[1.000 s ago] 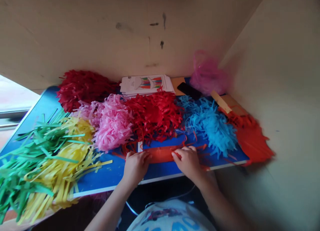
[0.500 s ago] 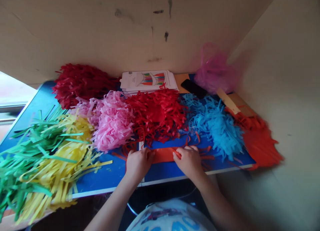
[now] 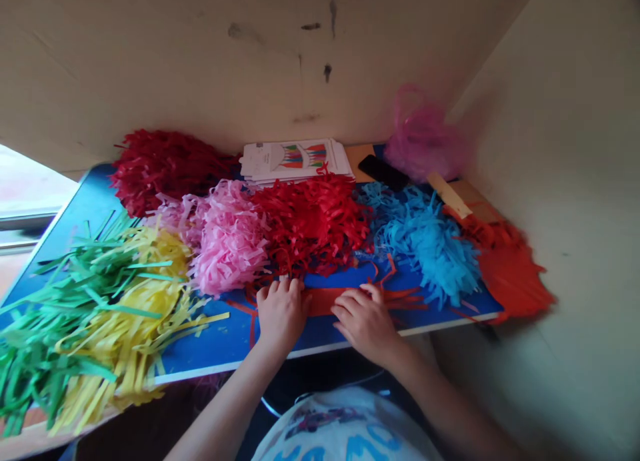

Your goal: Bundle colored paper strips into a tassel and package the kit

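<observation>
Blue table (image 3: 195, 344) against a scuffed beige wall (image 3: 175, 61). Orange strip (image 3: 321, 302), fringed ends, lies near-centre, by the near edge. Left hand (image 3: 281, 311) and right hand (image 3: 369, 321) apart, fingers over it; can't tell from here if they grip. Red fringe pile (image 3: 313, 224) just beyond. Far: printed sheets (image 3: 257, 162), small print unreadable. Shirt (image 3: 345, 424), near side: blue lettering, partly cut off.

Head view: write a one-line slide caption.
Left hand and right hand at an orange fringed strip on a blue table, with pink fringe, red fringe and blue fringe behind.
</observation>
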A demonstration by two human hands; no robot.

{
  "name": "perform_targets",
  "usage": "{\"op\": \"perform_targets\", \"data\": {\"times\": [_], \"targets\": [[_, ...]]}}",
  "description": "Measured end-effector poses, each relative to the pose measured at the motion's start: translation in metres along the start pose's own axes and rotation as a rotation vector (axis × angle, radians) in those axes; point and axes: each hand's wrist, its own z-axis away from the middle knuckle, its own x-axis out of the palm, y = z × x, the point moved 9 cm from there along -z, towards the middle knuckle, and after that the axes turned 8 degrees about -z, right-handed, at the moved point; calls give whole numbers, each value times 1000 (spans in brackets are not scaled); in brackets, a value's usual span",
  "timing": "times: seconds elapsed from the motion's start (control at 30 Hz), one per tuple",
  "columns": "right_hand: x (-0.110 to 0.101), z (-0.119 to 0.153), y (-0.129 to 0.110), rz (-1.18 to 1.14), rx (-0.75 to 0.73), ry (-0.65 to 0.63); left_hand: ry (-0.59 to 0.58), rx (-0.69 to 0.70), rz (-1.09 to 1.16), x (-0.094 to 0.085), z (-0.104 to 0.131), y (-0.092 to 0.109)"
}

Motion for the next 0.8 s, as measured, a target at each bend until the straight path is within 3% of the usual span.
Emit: {"op": "perform_targets", "data": {"times": [0.1, 0.23, 0.33, 0.6, 0.8], "targets": [[13, 0, 7, -7, -52, 6, 164, 139, 8, -12, 5, 16], [16, -6, 27, -53, -26, 1, 81, 406, 77, -6, 10, 29], [15, -10, 33, -91, 29, -15, 44, 512, 143, -8, 17, 28], [15, -10, 31, -28, -28, -68, 289, 391, 88, -10, 35, 12], [14, -19, 57, -52, 68, -62, 194, 253, 247, -6, 20, -18]]}}
